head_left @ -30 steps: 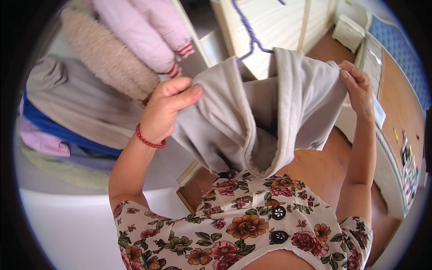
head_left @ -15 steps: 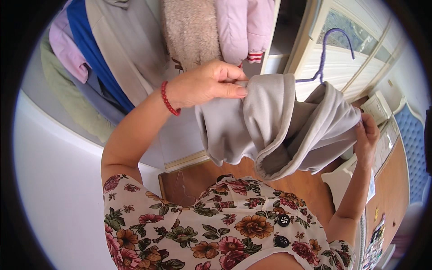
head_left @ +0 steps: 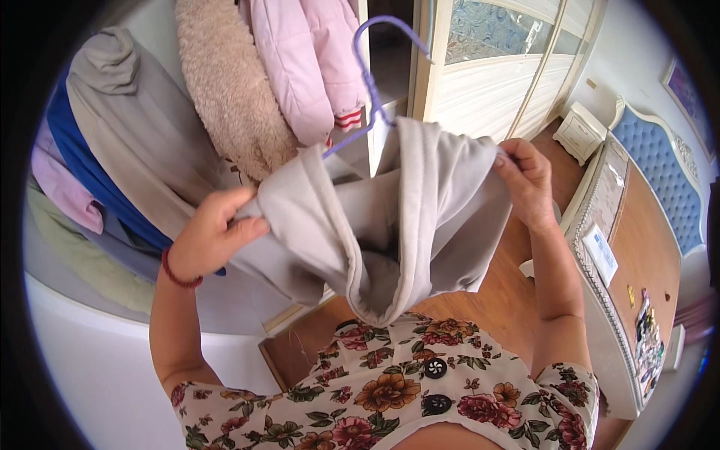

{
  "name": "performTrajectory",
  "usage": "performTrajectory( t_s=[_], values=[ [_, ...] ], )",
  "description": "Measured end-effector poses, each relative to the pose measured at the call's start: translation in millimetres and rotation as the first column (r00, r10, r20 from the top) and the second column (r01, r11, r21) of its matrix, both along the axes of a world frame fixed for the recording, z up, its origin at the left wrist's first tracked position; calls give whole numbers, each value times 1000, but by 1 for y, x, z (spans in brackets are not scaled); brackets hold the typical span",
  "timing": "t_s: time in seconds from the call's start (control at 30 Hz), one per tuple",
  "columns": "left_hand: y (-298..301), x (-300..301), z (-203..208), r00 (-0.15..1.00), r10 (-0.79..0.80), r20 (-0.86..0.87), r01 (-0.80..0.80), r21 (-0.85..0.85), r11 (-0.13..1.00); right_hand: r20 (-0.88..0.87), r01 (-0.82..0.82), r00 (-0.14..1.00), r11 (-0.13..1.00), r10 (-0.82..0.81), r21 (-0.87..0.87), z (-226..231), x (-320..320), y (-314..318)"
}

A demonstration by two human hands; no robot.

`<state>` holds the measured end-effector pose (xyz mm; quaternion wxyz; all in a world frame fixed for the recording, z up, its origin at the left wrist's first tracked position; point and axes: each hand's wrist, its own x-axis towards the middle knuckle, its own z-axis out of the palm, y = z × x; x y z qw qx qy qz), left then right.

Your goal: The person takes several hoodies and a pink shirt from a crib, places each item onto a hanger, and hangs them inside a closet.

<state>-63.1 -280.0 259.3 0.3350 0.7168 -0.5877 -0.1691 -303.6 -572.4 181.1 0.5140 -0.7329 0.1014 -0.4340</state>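
A light grey hoodie (head_left: 457, 217) hangs on a purple clothes hanger (head_left: 370, 79) in front of my chest. Its thick front edges fall in a deep V, dark inside. The hanger's hook stands up out of the neck, and most of its bar is hidden by cloth. With thumb and fingers, my left hand (head_left: 214, 236) grips one shoulder; a red bead bracelet circles that wrist. On the opposite shoulder, my right hand (head_left: 531, 184) pinches the fabric. Both hands hold the hoodie spread wide between them.
Left and ahead hang a tan fleecy coat (head_left: 229, 82), a pink padded jacket (head_left: 300, 64), a beige hooded garment (head_left: 142, 142) and a blue garment (head_left: 71, 135). Sliding doors (head_left: 480, 90) stand beyond. At right is a bed frame (head_left: 637, 247) with a blue tufted headboard (head_left: 660, 172) and small items.
My view has swung to the right. My left hand has moved from the hoodie's collar area out to its shoulder, and the hoodie now faces me, spread between both hands.
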Motion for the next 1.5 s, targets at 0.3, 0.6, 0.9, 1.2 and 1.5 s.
performTrajectory(
  t_s=[0.3, 0.6, 0.9, 1.2, 1.5],
  values=[
    [42, -28, 6, 939, 72, 335, -74, -5, 997, -173, -50, 984, 995, 36, -81, -9, 26, 10],
    [109, -80, 56, 863, 334, 378, -385, 65, 921, 20, -583, 811, 807, 584, 93, -27, 84, 36],
    [180, -129, 87, 765, 644, 9, -644, 2, 765, 154, -791, 601, 611, 784, -27, 0, 210, 112],
    [196, -133, 88, 531, 753, -389, -840, -361, 405, 194, -520, 774, 779, 603, -351, 40, 299, 191],
    [169, -114, 114, 533, 720, -444, -801, -539, 261, -11, -884, 467, 467, 884, 16, -3, 342, 192]
  ],
)
